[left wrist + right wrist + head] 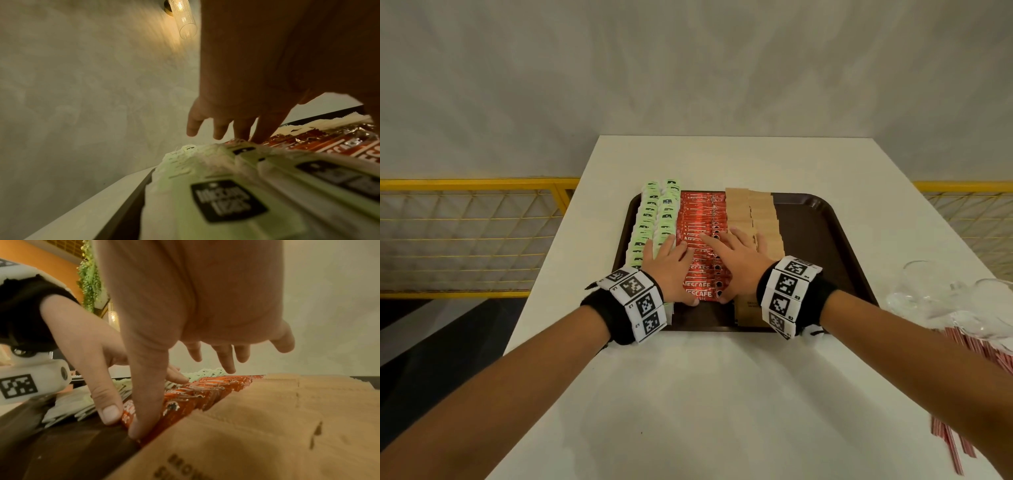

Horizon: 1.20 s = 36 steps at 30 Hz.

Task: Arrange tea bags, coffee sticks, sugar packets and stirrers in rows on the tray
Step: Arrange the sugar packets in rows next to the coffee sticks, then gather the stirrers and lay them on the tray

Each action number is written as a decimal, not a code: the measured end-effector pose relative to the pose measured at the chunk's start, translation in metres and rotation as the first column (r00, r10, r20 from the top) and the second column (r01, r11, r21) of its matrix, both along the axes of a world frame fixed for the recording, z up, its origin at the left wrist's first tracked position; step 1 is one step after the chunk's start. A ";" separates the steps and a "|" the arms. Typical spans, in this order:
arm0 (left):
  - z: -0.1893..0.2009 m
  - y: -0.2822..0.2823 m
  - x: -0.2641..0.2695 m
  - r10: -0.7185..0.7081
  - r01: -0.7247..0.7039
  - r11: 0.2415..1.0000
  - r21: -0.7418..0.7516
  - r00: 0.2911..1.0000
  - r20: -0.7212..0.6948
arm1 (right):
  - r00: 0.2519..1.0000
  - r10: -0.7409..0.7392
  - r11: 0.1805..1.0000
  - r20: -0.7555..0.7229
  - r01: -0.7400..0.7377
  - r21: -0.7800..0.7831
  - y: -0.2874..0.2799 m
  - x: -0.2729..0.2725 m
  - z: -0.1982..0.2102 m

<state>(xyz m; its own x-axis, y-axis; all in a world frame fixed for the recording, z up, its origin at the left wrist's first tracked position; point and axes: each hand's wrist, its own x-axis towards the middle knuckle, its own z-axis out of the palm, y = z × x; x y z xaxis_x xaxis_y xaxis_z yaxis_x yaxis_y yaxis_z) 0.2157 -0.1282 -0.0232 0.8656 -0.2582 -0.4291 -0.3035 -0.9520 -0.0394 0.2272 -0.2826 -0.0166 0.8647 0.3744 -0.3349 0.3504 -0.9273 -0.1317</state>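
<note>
On the tray [822, 219], I rest my spread left hand [669, 262] and spread right hand [736, 257] flat on the coffee sticks [700, 219], thumbs at the near end; I'd push evenly to square the row.

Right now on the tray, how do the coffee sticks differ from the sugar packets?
The coffee sticks are shiny red foil with white lettering; the sugar packets are plain matte brown paper. The coffee sticks form one row, the sugar packets two side by side. The left hand and right hand press on the coffee sticks, though the right hand also reaches over the sugar packets. Both lie overlapped in rows on the tray.
</note>
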 end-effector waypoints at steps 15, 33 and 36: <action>0.004 -0.008 -0.007 -0.014 0.014 1.000 -0.025 1.000 -0.018 | 0.924 -0.357 0.852 -0.135 0.382 0.359 -0.058 0.005 0.015; 0.058 -0.113 -0.100 -0.181 0.090 0.460 -0.883 0.983 0.006 | 0.762 -0.527 -0.021 -0.376 0.430 0.902 -0.117 -0.141 0.035; 0.042 -0.148 -0.121 -0.185 0.011 0.433 -0.901 0.980 -0.077 | 0.655 -0.661 -0.048 -0.366 0.449 0.892 -0.158 -0.178 0.036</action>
<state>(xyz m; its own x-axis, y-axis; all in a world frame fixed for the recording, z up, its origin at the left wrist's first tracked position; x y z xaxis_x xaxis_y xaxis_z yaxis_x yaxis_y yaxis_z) 0.0951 -0.2758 0.0192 0.7591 -0.6507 -0.0172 -0.3156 -0.3910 0.8646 0.0488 -0.4404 0.0198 0.9381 -0.3390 -0.0714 -0.1073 -0.0883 -0.9903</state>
